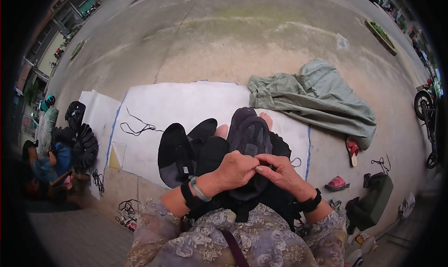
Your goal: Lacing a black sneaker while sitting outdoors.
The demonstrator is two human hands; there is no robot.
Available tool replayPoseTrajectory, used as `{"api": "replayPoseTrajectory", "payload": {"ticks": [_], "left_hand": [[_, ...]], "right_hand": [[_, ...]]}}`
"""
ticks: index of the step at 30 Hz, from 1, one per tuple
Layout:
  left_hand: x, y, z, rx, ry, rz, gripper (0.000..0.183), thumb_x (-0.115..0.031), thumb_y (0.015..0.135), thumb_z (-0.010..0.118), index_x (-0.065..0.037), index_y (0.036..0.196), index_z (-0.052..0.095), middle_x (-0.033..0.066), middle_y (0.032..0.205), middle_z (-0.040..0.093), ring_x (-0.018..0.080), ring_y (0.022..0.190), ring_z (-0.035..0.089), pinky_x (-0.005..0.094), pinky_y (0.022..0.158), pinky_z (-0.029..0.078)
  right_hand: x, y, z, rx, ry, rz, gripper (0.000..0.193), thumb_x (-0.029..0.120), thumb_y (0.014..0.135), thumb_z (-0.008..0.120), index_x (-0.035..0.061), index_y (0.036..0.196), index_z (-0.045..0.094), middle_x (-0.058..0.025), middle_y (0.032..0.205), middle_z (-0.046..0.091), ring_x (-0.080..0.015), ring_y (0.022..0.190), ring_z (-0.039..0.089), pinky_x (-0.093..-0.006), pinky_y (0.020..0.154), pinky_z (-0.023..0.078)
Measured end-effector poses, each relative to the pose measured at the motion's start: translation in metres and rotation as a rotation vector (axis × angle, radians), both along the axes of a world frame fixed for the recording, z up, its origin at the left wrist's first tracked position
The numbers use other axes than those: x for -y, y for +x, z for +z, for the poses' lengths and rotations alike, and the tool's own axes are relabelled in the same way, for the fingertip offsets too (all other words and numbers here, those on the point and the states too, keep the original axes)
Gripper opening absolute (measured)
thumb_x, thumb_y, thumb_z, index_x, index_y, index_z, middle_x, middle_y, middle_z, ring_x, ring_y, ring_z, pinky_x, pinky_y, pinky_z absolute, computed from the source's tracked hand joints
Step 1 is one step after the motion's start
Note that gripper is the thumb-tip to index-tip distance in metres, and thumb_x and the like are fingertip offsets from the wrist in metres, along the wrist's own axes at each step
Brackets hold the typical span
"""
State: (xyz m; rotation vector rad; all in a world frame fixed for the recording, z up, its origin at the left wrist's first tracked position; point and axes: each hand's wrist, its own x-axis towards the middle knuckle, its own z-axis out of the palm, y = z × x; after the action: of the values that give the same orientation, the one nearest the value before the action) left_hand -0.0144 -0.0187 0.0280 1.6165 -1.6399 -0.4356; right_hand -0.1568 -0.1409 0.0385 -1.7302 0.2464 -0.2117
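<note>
In the head view, the left hand [233,170] and the right hand [283,174] meet over a dark gray shoe [249,129] by the lap. Their fingers pinch close together; I cannot tell if they hold something tiny. A black shoe [173,145] is to the left.
</note>
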Motion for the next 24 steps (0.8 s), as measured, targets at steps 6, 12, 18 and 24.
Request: {"api": "replayPoseTrajectory", "payload": {"ticks": [6,12,18,24], "left_hand": [[0.003,0.004,-0.009,0.296,-0.069,-0.066,0.011,-0.016,0.07,0.067,-0.01,0.074,0.058,0.0039,0.06,0.051,0.0232,0.057,0.054,0.0339,0.053,0.038],[0.017,0.022,-0.017,0.14,-0.064,0.153,0.018,-0.01,0.068,0.069,-0.005,0.08,0.058,0.0084,0.071,0.054,0.0264,0.068,0.057,0.0349,0.059,0.044],[0.02,0.024,-0.027,0.031,0.082,0.229,0.022,-0.01,0.069,0.067,-0.005,0.086,0.056,0.0099,0.08,0.052,0.0294,0.073,0.057,0.0365,0.064,0.046],[0.019,0.024,-0.026,-0.05,0.128,0.26,0.029,-0.009,0.066,0.071,-0.004,0.09,0.056,0.0104,0.079,0.055,0.0272,0.072,0.058,0.0333,0.064,0.047]], "right_hand": [[0.007,-0.005,-0.007,-0.167,-0.08,0.037,0.014,0.009,0.083,0.061,0.0007,0.094,0.061,-0.0141,0.071,0.06,-0.0196,0.06,0.057,-0.0266,0.059,0.046],[0.012,0.0,-0.027,-0.171,-0.094,-0.248,0.01,0.008,0.079,0.061,0.0,0.085,0.062,-0.0156,0.072,0.061,-0.026,0.062,0.062,-0.0311,0.058,0.047],[0.009,0.019,-0.032,-0.102,-0.515,-0.332,0.007,0.01,0.076,0.058,0.0035,0.078,0.06,-0.0155,0.072,0.06,-0.0335,0.067,0.06,-0.0408,0.06,0.047],[0.011,0.029,-0.031,-0.175,-0.679,-0.251,0.007,0.011,0.075,0.057,0.0039,0.074,0.058,-0.0157,0.067,0.059,-0.0338,0.064,0.059,-0.0411,0.057,0.045]]}}
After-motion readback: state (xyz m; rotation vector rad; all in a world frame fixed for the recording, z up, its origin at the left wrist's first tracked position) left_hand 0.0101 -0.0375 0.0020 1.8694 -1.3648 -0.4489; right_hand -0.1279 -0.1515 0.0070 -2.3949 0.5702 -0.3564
